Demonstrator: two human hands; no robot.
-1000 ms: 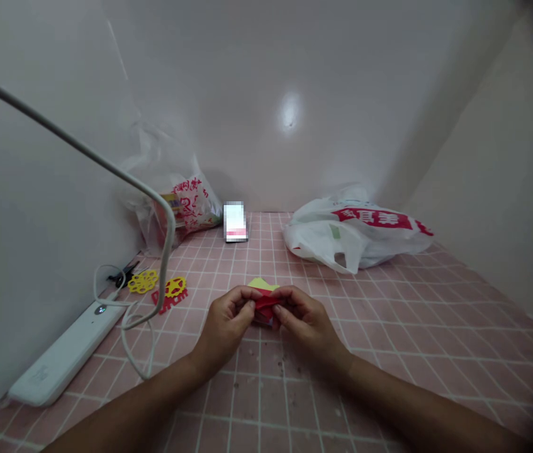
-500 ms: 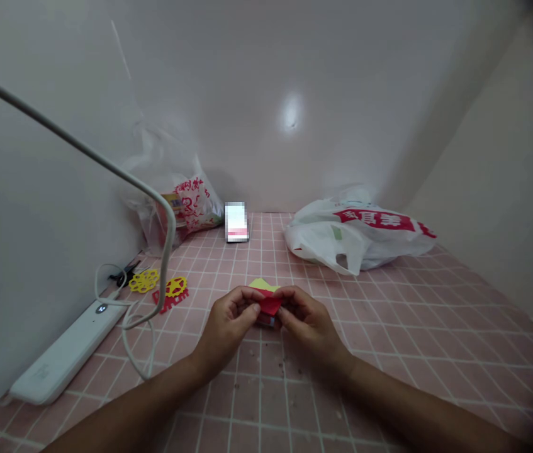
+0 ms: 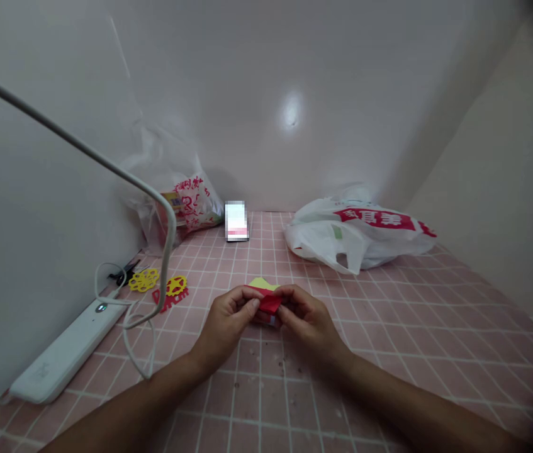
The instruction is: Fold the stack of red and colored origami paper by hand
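A small piece of red paper (image 3: 270,303) is pinched between my two hands, its surface creased. My left hand (image 3: 231,318) has thumb and fingers closed on its left side. My right hand (image 3: 308,318) grips the right edge the same way. Yellow paper (image 3: 262,284) shows just behind the red piece, on the table. Beneath the red paper lies a small dark item with a bluish patch (image 3: 266,319), mostly hidden by the hands and paper.
Yellow cut-out shapes (image 3: 144,280) and a red cut-out (image 3: 172,300) lie left, beside a white power bank (image 3: 70,352) with a looping cable (image 3: 165,251). A lit phone (image 3: 236,221) stands at the back between a clear bag (image 3: 195,204) and a white plastic bag (image 3: 327,242).
The left thumb has shifted slightly on the red paper, and more of the red shows between the hands. Both hands stay in nearly the same place.
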